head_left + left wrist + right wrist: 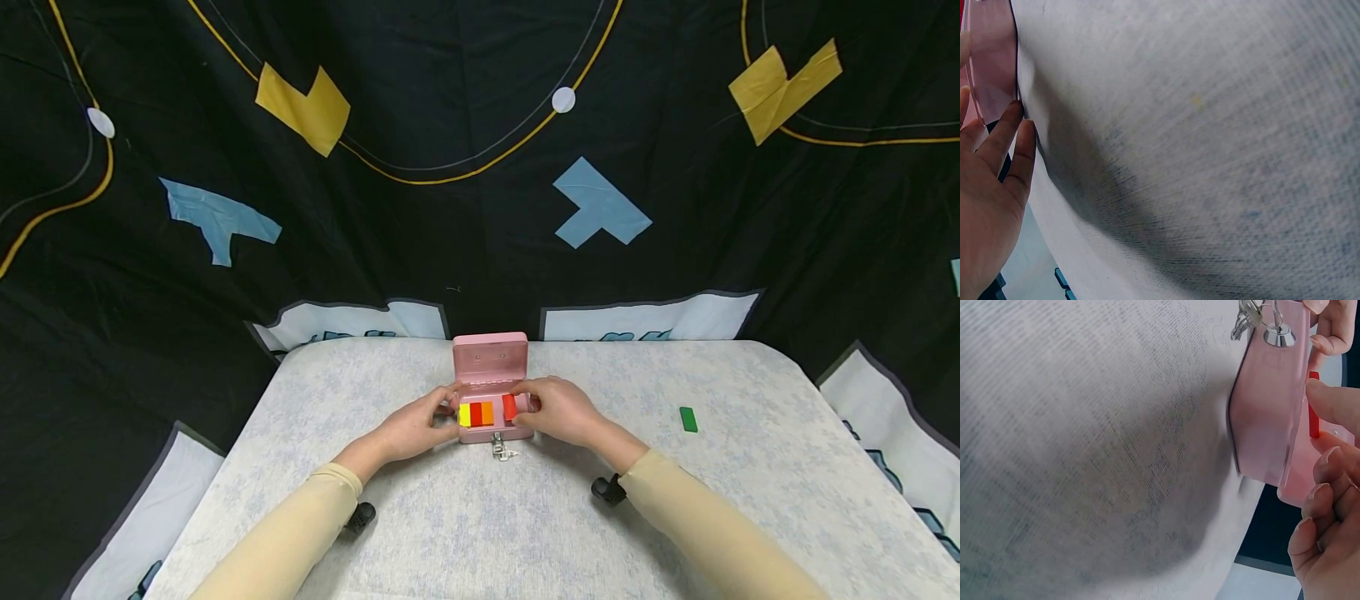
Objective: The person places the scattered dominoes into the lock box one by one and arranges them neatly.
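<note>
The pink cash box point(480, 436) sits with its lid point(491, 358) raised. Inside it on the left, a yellow block point(465, 415), a red block point(476, 414) and an orange block point(487, 413) stand side by side. My right hand point(558, 410) is over the box's right side, pinching another red block point(1314, 406) between thumb and fingertip, within the box's rim. On the opposite side my left hand point(420, 423) rests against the box wall, fingers mostly straight in the left wrist view, with fingertips at the rim. Keys point(500, 450) hang from the front lock.
A green block point(688, 419) lies on the table point(600, 542), to the right of the right hand. Behind the box hangs a black cloth point(491, 242) with taped shapes. Dark wrist cameras point(609, 490) hang under both forearms.
</note>
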Demonstrator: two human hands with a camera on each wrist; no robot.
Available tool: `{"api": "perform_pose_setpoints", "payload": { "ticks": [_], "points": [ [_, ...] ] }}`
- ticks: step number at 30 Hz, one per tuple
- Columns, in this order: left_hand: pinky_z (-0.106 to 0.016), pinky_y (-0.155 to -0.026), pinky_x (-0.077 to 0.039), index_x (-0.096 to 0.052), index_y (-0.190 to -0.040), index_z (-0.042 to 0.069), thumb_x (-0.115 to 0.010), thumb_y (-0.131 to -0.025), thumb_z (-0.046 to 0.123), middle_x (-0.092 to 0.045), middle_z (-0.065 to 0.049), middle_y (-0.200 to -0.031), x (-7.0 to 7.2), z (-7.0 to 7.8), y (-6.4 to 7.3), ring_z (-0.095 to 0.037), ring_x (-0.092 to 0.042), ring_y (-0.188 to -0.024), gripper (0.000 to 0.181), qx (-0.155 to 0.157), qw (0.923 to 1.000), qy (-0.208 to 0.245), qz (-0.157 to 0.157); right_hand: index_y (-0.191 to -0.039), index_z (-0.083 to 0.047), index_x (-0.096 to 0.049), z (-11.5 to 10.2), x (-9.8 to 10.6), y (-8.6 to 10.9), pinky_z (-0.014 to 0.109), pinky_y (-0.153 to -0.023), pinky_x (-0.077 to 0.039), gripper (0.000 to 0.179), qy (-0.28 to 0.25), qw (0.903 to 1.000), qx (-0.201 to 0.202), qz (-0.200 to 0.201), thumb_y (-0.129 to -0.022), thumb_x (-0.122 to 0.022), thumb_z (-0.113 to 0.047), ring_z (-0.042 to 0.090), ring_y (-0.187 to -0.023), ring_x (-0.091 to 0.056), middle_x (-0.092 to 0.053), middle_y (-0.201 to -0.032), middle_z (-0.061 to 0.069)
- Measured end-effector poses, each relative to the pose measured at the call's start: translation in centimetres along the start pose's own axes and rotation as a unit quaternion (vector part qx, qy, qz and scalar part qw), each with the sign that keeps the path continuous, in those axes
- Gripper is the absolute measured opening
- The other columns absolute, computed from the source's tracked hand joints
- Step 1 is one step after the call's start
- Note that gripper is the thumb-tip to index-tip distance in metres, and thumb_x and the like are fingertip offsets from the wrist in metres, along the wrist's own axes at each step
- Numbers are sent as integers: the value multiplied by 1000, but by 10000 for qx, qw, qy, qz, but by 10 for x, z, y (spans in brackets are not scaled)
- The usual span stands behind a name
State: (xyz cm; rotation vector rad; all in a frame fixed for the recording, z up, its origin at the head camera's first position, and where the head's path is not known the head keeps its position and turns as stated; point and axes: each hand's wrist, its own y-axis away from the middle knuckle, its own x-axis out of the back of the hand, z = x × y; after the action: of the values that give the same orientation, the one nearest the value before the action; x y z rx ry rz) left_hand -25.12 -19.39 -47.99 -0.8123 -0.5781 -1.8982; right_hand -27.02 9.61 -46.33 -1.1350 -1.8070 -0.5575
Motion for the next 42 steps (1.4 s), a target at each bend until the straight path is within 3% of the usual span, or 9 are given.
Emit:
{"api": "perform_pose_setpoints", "payload": {
  "ticks": [17, 23, 30, 42],
  "points": [
    [-47, -106, -44, -54, -119, 18, -74, -94, 45, -31, 7, -166, 1, -3, 0, -20, -57, -129, 43, -83, 10000, -9, -41, -123, -19, -73, -4, -6, -10, 32, -62, -41, 36, 303, 9995, 57, 1, -88, -80, -26, 13, -69, -51, -55, -68, -7],
    [-47, -107, -44, -54, -119, 18, -74, -93, 46, -32, 6, -165, 0, -3, -1, -20, -57, -129, 43, -87, 10000, -28, -16, -123, -19, -74, -3, -7, -13, 34, -67, -44, 37, 355, 9994, -17, -31, -87, -81, -27, 14, -73, -52, -58, -72, -8],
    [-47, -108, -43, -53, -119, 17, -73, -94, 46, -31, 6, -166, 0, -2, -1, -21, -57, -129, 44, -56, 10000, -28, -32, -120, -16, -75, -1, -8, -15, 36, -73, -47, 33, 404, 9992, 43, -31, -88, -78, -23, 15, -78, -55, -72, -95, -5],
    [-47, -109, -43, -53, -119, 16, -73, -93, 47, -32, 4, -165, 0, -2, 0, -21, -57, -129, 44, -64, 10000, -29, -4, -119, -16, -76, -7, -9, -23, 40, -89, -50, 36, 743, 9968, -41, -280, -86, -83, -27, 19, -91, -61, -72, -93, -5]
  ]
}}
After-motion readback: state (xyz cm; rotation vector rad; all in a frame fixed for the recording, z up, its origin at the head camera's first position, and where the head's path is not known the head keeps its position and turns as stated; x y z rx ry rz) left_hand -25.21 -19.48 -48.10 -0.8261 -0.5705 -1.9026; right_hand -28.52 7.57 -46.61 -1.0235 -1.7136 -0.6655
